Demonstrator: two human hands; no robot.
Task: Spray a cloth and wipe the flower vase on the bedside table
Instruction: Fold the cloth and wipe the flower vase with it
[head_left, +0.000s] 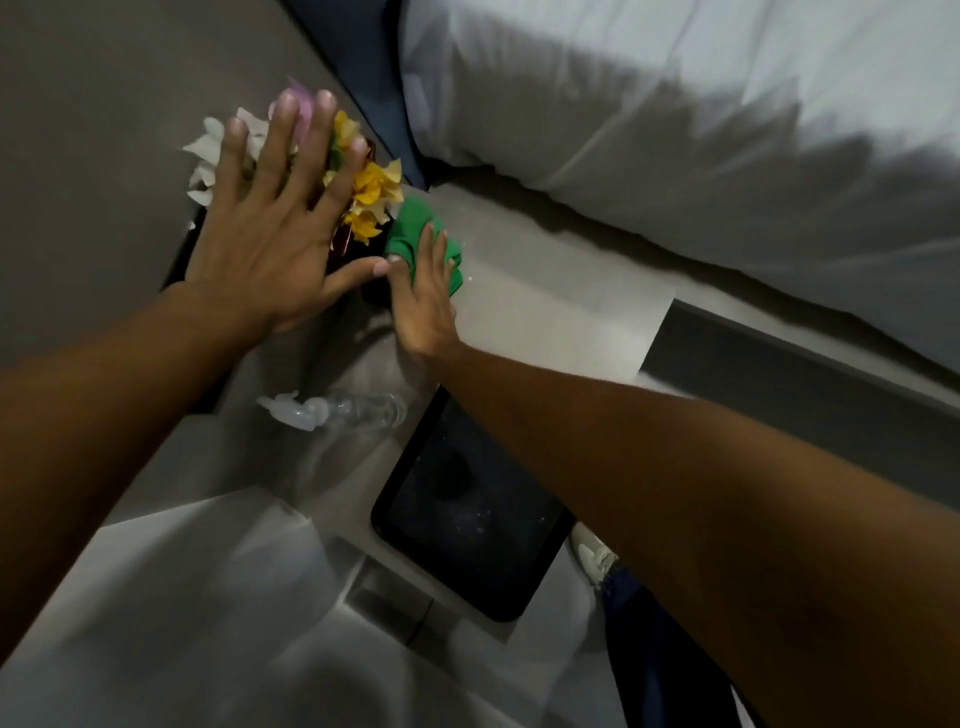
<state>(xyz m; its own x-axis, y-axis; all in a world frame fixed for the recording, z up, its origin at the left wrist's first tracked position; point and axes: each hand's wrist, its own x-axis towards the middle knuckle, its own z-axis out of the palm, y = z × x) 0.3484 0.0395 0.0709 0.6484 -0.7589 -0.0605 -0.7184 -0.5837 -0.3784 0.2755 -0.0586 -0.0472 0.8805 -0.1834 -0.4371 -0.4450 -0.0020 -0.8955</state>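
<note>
A dark vase (371, 291) with white, pink and yellow flowers (371, 192) stands on the grey bedside table (545, 312); most of the vase is hidden under the flowers and my hands. My left hand (270, 234) lies flat and spread over the flowers, holding nothing. My right hand (423, 306) presses a green cloth (415, 234) against the vase's right side, fingers extended over the cloth. A clear spray bottle (332, 410) with a white nozzle lies on its side on the table, below my left hand.
A black tablet-like device (467, 519) lies on the table's near part under my right forearm. A bed with a white pillow (675, 130) is to the right. A grey wall (104, 130) is to the left. A shoe (592, 556) shows on the floor.
</note>
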